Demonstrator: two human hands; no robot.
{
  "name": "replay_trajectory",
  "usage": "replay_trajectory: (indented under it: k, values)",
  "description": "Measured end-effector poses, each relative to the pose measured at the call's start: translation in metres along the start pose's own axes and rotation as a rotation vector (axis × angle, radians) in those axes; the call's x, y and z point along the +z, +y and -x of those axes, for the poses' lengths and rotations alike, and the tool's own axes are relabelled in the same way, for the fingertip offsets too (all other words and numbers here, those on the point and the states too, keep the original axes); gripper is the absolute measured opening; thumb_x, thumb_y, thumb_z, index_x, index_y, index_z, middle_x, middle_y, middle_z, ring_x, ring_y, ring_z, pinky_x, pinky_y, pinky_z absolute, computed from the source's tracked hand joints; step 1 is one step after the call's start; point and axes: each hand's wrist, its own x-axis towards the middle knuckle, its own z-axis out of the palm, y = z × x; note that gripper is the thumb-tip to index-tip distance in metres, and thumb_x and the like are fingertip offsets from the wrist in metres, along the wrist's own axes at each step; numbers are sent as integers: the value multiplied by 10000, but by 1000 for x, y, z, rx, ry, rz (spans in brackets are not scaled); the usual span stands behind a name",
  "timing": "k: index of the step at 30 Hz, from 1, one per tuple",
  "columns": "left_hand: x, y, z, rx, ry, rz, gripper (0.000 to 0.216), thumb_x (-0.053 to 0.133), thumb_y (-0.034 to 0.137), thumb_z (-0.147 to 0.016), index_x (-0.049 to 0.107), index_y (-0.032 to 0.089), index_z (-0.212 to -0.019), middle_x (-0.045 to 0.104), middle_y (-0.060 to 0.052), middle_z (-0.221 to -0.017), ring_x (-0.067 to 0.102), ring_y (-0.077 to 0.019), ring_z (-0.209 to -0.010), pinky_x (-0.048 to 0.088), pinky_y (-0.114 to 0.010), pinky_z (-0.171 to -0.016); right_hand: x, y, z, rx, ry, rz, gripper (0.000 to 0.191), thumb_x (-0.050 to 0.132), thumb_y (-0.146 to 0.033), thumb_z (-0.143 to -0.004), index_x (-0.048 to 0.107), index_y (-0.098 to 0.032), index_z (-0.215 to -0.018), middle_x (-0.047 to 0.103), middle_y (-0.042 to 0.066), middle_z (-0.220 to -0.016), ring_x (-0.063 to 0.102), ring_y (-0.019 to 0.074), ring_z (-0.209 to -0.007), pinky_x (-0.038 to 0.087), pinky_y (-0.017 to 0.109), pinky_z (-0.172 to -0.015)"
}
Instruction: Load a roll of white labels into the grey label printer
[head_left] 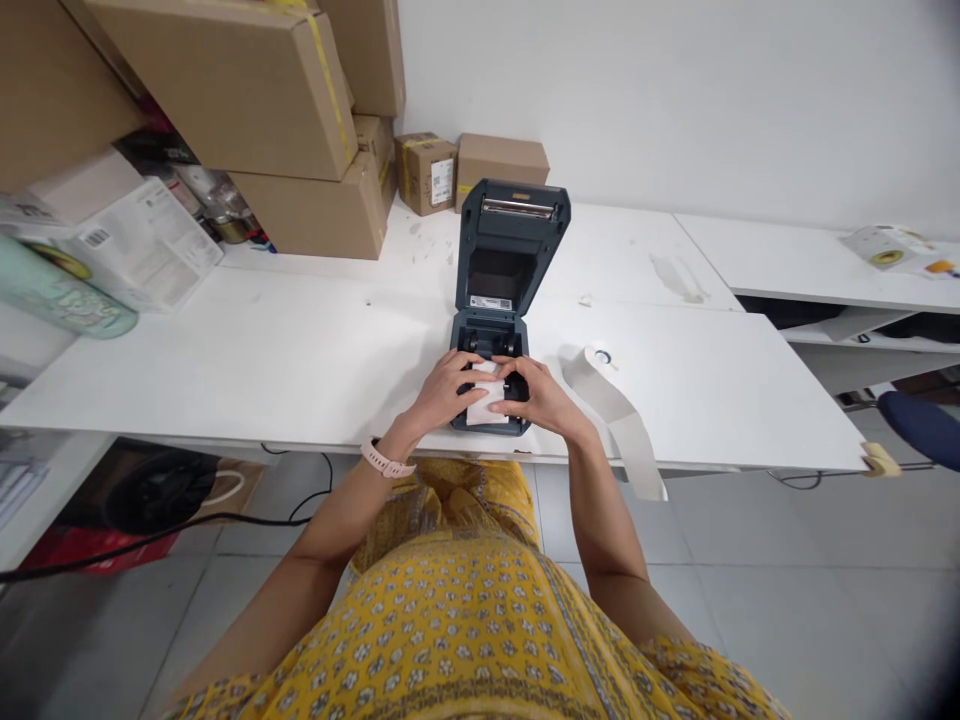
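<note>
Table with a flat white top carries stacked brown cardboard boxes at its back left. A dark grey plastic printer stands open near the front edge, lid raised. To its right, a white paper roll trails over the edge. The left hand and right hand lie close together, fingers curved onto white paper inside the printer; whether they grip it, I cannot tell.

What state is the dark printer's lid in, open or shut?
Open: the lid stands raised behind the base, its inner side showing.
</note>
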Motion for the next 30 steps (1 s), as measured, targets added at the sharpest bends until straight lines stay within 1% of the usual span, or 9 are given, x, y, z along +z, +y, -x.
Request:
replay_trajectory:
  k: [4, 9, 12, 14, 17, 21, 25, 28, 30]
  values:
    - [-2, 0, 2, 12, -42, -35, 217, 636, 231, -906, 802, 332, -1003, 649, -45, -1294, 567, -244, -1257, 352, -527, -1183, -4, 3, 3, 43, 70, -193, 316, 645, -536, -894, 590, -263, -1043, 681, 96, -1293, 598, 270, -1300, 429, 489, -1118]
    - [-8, 0, 2, 28, -90, -47, 201, 678, 253, -890, 801, 359, -1009, 637, -37, -1361, 564, -249, -1281, 319, -560, -1207, -6, 12, -10, 111, 436, -280, 341, 600, -559, -909, 603, -244, -1037, 697, 96, -1168, 676, 231, -1105, 518, 447, -1045]
    - [-9, 3, 5, 36, -104, -44, 192, 695, 260, -881, 801, 364, -1002, 621, -30, -1411, 533, -265, -1337, 293, -593, -1219, -22, 11, -38, 48, 662, -179, 456, 534, -610, -929, 547, -274, -1238, 608, 107, -1321, 606, 255, -1231, 503, 496, -1062]
    - [-6, 9, 13, 41, -101, -59, 180, 707, 274, -873, 802, 359, -1000, 590, -22, -1460, 485, -285, -1399, 255, -621, -1232, -41, 10, -67, -47, 759, -123, 556, 453, -646, -954, 432, -322, -1406, 480, 89, -1483, 467, 283, -1406, 416, 564, -1140]
    - [2, 22, 33, 72, -74, -103, 235, 698, 336, -886, 773, 317, -1108, 572, -52, -1485, 445, -307, -1445, 189, -651, -1246, -76, 11, -118, -148, 760, -70, 634, 299, -706, -977, 277, -383, -1523, 364, 30, -1586, 277, 269, -1538, 275, 569, -1236]
    - [13, 40, 69, 124, -22, -150, 421, 627, 422, -933, 651, 257, -1320, 616, -99, -1435, 480, -304, -1428, 155, -660, -1254, -103, 9, -151, -86, 561, -72, 744, 92, -766, -951, 359, -339, -1498, 468, 17, -1536, 372, 252, -1486, 307, 507, -1243]
    - [16, 53, 93, 167, 31, -165, 362, 575, 356, -968, 648, 239, -1303, 653, -97, -1389, 512, -289, -1405, 230, -648, -1242, -85, -19, -107, -112, 581, 148, 621, 99, -697, -988, 415, -405, -1436, 573, -20, -1426, 413, 200, -1404, 326, 433, -1228]
    - [15, 58, 99, 207, 65, -140, 305, 577, 299, -962, 677, 241, -1245, 714, -78, -1297, 566, -271, -1356, 304, -623, -1223, -47, -43, -48, -113, 808, 141, 465, 220, -522, -1059, 617, -331, -1208, 643, 47, -1224, 554, 246, -1244, 449, 483, -1104]
    - [15, 61, 100, 235, 88, -120, 264, 589, 280, -950, 698, 253, -1189, 743, -59, -1241, 611, -258, -1305, 350, -603, -1206, -17, -51, -13, -66, 773, 136, 357, 338, -449, -1048, 656, -318, -1145, 671, 67, -1142, 595, 271, -1183, 484, 504, -1046]
